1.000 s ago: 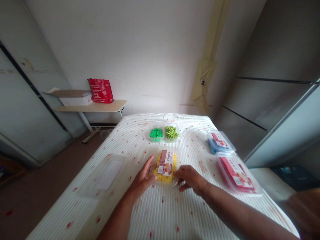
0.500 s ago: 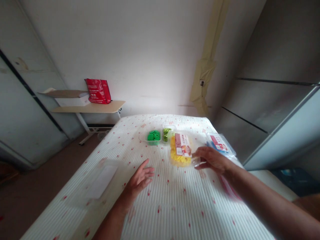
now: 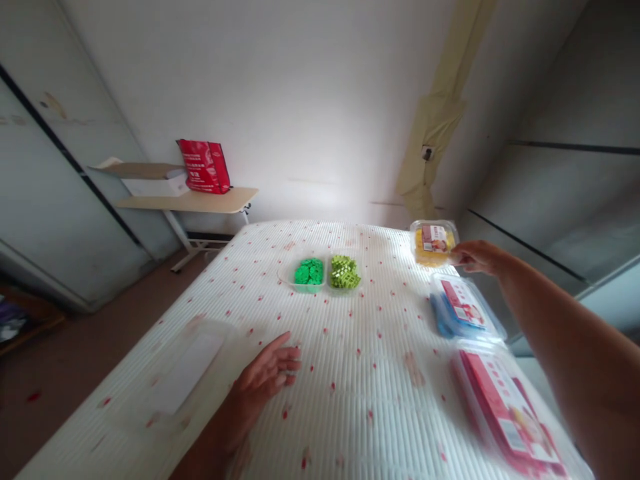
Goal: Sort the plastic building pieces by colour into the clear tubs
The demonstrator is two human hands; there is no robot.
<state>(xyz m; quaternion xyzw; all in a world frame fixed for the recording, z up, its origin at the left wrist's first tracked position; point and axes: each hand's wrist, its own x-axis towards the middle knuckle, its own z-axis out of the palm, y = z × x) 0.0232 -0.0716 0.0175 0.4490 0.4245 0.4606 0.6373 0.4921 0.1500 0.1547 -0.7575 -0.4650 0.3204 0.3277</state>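
Your right hand (image 3: 477,257) pinches the yellow box (image 3: 433,243) by its edge at the far right corner of the bed (image 3: 350,373), just beyond the blue box (image 3: 463,308). Your left hand (image 3: 265,375) rests flat on the bed, fingers spread, holding nothing.

Left hand (image 3: 267,375) is just chilling palm down, fingers loosely spread and forearm angled in. Right arm's stretched way out, right hand (image 3: 479,257) with its grip pinched shut at full reach.

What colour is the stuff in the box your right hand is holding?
Yellow, inside the clear lidded box with a red-and-white label, gripped by the right hand; head view.
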